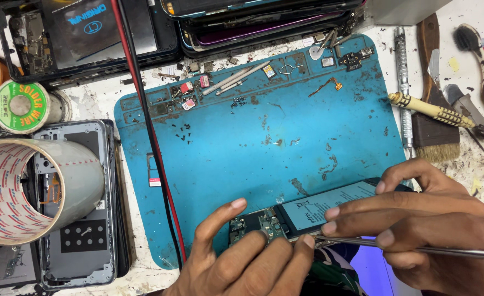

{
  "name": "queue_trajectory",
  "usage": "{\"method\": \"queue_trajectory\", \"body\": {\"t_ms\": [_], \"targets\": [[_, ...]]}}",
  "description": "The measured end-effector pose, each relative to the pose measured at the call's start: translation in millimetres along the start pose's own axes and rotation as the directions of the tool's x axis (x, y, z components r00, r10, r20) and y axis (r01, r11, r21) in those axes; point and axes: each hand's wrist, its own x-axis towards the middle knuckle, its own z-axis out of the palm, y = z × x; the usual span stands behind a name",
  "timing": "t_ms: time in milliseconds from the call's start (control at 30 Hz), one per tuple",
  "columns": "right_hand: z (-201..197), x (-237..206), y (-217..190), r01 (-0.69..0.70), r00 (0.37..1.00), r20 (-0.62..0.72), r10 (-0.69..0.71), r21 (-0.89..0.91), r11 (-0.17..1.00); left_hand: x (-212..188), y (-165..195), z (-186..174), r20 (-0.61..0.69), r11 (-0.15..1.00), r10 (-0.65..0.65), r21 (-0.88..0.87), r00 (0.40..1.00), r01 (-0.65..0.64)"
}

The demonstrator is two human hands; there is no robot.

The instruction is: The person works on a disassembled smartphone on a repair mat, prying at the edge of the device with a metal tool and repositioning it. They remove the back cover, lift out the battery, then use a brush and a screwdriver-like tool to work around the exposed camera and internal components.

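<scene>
Left hand: my left hand [242, 255] lies closed over the near end of the opened phone [302, 216], thumb and forefinger pinching the edge beside the bare circuit board [255, 225]. I judge it should press flat and steady so the phone cannot slide on the mat.

Phone: it lies tilted across the near right corner of the blue mat [253, 142], under both my hands, its back off.

Battery label: a pale grey rectangle with dark print and small symbols, on the battery [329, 205], just under my right fingertips.

Right hand: my right hand [417, 219] grips a thin metal tool [417, 249], fingers curled around it, its tip meeting the phone's edge where my left thumb rests. I judge the tip wants to stay shallow and level, working along the seam and well clear of the battery.

Tape roll: far left of my left hand, a broad roll [25, 189] with a white core printed in red, lying on a phone frame [83, 203].

Solder spool: beyond that roll, a round green-and-white label [20, 107].

Dark panel label: far beyond my left hand, blue lettering on a black panel [83, 27].

Small cards: beyond my left hand at the mat's far edge, pink and white card pieces [190, 96].

Brush: beyond my right hand, a brown brush [434, 126] on the worktop [472, 170].
</scene>
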Motion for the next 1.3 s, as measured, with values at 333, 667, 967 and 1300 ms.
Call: {"method": "queue_trajectory", "body": {"t_ms": [333, 667, 967, 1300], "targets": [[-5.3, 3.3, -0.9, 0.007, 0.999, 0.041, -0.008, 0.015, 1.0, -1.8, 1.7, 1.1, 0.029, 1.0, -0.005, 0.009, 1.0, 0.004], [2.5, 0.5, -3.4, -0.052, 0.999, -0.009, 0.052, -0.059, 0.997, -3.0, 1.0, 0.5, 0.037, 1.0, 0.01, 0.019, 0.999, -0.01], [-6.1, -4.8, 4.9, -0.015, 0.999, 0.031, 0.015, 0.019, 1.0, -1.9, 3.8, 2.4, 0.026, 1.0, -0.008, 0.026, 1.0, 0.007], [-3.3, -4.1, 6.1, 0.008, 1.0, 0.013, -0.008, -0.003, 1.0, -3.0, 2.4, 4.2, 0.024, 1.0, 0.008, 0.023, 1.0, -0.009]]}}
